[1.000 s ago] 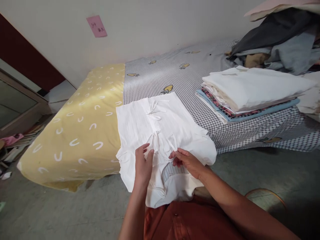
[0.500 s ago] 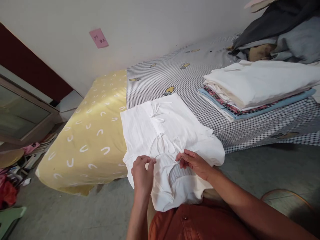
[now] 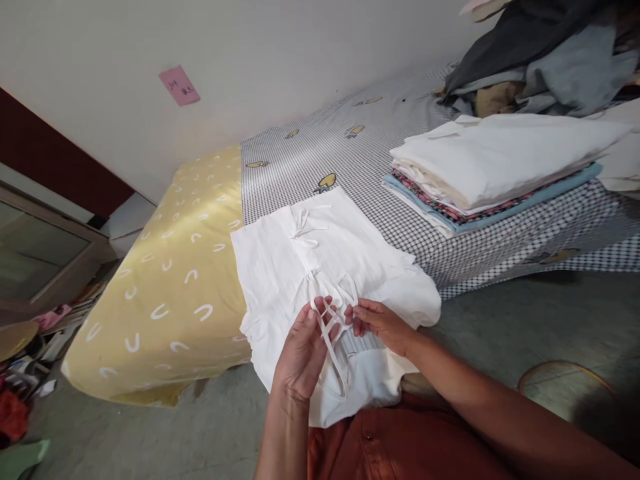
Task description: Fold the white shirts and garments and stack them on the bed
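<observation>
A white blouse lies over the front edge of the bed, its lower part hanging toward my lap. Tied bows of white string run down its middle. My left hand is turned palm up, with a white tie string pinched at the thumb and draped across its fingers. Close by on the right, my right hand pinches another part of the strings between thumb and fingertips. Behind the hands, the neck opening shows a pale striped inside.
A folded stack of clothes rests on the checked bedsheet at the right. Behind it is a heap of dark and grey clothes. A yellow patterned cloth covers the bed's left part. A glass-fronted cabinet stands at far left.
My left hand has moved up and right and turned palm up, with the tie string now across its fingers. My right hand stays pinched on the strings. The view has shifted slightly.
</observation>
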`<action>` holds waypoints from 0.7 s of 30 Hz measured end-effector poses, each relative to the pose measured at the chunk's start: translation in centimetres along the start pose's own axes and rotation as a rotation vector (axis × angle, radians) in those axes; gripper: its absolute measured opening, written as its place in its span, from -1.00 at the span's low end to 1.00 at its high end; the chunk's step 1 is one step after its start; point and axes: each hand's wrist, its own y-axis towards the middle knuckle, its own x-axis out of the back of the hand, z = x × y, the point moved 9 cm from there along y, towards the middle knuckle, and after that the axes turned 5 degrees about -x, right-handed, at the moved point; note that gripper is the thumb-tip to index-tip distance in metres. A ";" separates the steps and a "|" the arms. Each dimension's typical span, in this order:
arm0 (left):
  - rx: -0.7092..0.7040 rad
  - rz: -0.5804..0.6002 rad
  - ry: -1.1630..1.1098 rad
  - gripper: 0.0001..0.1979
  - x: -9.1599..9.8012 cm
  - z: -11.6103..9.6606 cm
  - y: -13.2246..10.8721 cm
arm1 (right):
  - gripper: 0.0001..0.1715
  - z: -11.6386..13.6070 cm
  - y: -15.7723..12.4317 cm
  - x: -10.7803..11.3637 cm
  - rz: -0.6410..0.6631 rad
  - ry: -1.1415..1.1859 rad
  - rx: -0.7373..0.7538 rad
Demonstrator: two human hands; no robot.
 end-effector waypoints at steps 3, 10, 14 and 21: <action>-0.051 0.011 0.011 -0.52 0.0 -1.4 0.3 | -0.48 0.0 0.0 0.0 0.001 0.017 -0.009; -0.125 -0.036 0.136 -0.47 0.5 -2.9 0.6 | -0.47 0.0 -0.1 -0.1 -0.010 0.009 -0.028; -0.152 -0.037 0.188 -0.46 0.2 -1.9 1.0 | -0.46 0.1 -0.1 -0.1 -0.002 -0.001 -0.024; -0.147 -0.013 0.309 -0.62 -1.3 -2.2 2.1 | -0.52 0.3 0.1 -0.5 -0.019 -0.126 0.045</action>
